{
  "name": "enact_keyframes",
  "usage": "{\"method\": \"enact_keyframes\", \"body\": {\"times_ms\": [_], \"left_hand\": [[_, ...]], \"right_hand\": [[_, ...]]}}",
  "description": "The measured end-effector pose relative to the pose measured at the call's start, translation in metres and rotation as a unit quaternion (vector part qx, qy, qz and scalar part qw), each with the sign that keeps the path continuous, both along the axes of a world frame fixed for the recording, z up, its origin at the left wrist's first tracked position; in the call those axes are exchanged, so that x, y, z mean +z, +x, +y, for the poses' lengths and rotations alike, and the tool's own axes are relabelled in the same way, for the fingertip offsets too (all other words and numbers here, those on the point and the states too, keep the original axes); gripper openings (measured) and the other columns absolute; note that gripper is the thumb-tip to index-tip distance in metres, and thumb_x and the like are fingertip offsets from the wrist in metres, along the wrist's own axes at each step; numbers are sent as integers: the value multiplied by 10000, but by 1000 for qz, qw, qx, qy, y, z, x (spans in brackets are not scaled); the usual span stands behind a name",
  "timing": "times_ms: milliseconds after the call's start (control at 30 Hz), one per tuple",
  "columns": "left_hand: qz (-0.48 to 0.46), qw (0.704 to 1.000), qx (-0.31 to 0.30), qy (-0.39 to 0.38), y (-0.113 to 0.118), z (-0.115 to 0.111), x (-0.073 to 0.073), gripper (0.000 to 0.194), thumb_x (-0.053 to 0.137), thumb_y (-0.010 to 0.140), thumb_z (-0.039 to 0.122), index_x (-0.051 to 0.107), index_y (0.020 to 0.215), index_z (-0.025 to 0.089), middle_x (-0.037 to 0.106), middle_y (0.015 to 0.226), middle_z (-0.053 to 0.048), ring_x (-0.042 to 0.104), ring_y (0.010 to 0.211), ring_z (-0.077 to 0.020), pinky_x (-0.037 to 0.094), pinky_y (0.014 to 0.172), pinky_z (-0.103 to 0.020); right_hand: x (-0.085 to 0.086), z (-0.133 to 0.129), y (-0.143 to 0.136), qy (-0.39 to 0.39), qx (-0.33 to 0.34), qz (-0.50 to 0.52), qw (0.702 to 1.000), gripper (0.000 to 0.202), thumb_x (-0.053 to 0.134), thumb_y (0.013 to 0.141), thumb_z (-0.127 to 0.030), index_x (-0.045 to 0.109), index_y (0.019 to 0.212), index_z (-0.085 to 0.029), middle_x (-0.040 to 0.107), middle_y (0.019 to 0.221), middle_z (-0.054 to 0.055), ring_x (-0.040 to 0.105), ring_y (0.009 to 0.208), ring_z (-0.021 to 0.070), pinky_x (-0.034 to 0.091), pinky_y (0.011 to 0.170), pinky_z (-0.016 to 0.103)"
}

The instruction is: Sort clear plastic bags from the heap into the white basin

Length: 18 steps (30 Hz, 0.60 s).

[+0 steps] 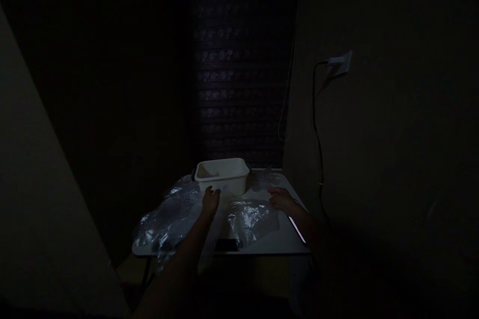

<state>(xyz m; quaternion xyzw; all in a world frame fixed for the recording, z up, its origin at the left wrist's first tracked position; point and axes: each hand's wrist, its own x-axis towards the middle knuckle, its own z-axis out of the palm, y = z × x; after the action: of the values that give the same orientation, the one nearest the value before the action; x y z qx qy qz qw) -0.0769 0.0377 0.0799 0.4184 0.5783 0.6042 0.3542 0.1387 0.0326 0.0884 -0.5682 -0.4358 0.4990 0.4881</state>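
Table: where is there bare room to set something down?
Bare tabletop shows at the front right, between the middle plastic sheet and the glowing strip, nearer than the right hand. Crowded: the left, under crumpled plastic, and the back, around the white bin.

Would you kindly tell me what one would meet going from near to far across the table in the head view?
Table's front edge → left hand → white tub → dark window blind beyond the table.
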Motion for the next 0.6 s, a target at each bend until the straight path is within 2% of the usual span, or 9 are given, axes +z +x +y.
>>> {"method": "enact_keyframes", "body": {"times_ms": [67,133,200,267,333,400,500,600], "left_hand": [[141,988,28,63,0,-3,2,377,447,616,132,371,985,109,396,1056,-132,308,1034,-228,249,846,-365],[331,934,9,132,3,-9,2,359,427,623,129,394,980,96,402,1052,-129,309,1028,-216,237,858,-346],[477,863,-74,150,10,-19,-2,302,390,651,143,435,945,90,456,982,-120,379,962,-193,276,835,-315],[560,797,-188,127,21,-31,-12,281,354,686,182,452,939,109,486,951,-99,418,919,-168,310,805,-285],[626,724,-270,105,33,-44,-26,352,353,697,245,398,1025,127,414,1079,-104,338,1010,-192,295,814,-309],[674,672,-299,74,44,-55,-40,418,339,706,303,344,1086,130,306,1177,-114,219,1083,-238,247,835,-370],[702,656,-276,23,52,-67,-54,525,279,723,379,204,1173,120,165,1234,-144,122,1106,-288,237,806,-436],[700,652,-290,5,53,-74,-58,573,215,727,441,121,1198,128,100,1243,-152,90,1109,-297,215,799,-463]], "right_hand": [[-1,0,-1,0,12,-20,1000,262,445,440,31,473,622,-156,455,650,-18,467,462,59,383,417,178],[-3,0,-1,-13,30,-45,998,257,449,442,25,480,619,-158,457,634,-21,472,471,64,390,429,182],[-7,2,0,-33,52,-56,997,251,456,454,10,482,638,-158,451,587,-28,472,469,68,400,434,188],[-12,3,1,-47,67,-50,995,231,469,483,-27,476,671,-161,444,548,-35,470,470,71,417,451,203],[-17,3,3,-53,69,-29,996,219,485,513,-78,463,710,-171,452,563,-34,474,489,74,435,479,230],[-19,2,4,-59,66,-4,996,228,498,531,-124,450,745,-185,467,628,-24,481,523,80,446,501,258],[-18,0,4,-48,72,24,996,242,511,539,-171,451,771,-200,470,731,-3,486,601,98,449,523,279],[-15,1,3,1,77,38,996,243,514,538,-189,470,776,-206,470,800,14,474,713,120,443,551,268]]}}
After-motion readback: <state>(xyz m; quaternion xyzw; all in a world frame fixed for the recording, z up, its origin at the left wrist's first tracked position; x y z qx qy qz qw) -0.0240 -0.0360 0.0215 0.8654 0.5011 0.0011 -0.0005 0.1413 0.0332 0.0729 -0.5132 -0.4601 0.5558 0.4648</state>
